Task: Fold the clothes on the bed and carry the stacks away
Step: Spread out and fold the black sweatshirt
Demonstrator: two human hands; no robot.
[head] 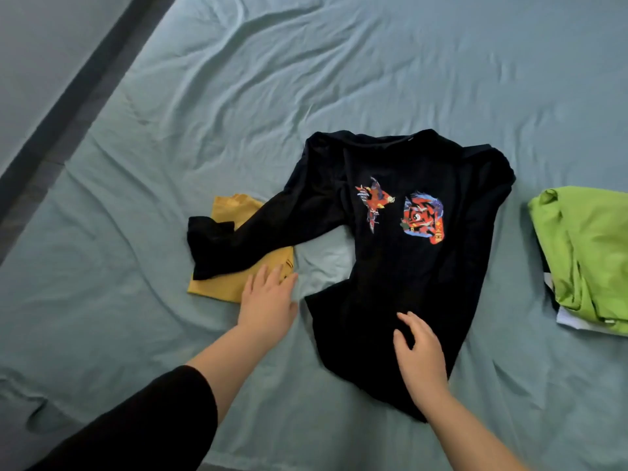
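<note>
Seen from my head, the black shirt (401,266) lies print-up and rumpled on the bed sheet (238,96), its sleeve (244,236) draped over the folded yellow garment (224,287), a green pile (588,253) well apart to the right; my left hand (268,300) reaches flat over the yellow garment's near corner, fingers straight and close together, holding nothing; my right hand (421,355) rests on the shirt's lower body, fingers relaxed, pinching nothing. I judge it best to lift the sleeve clear first, then smooth the body flat before folding.
</note>
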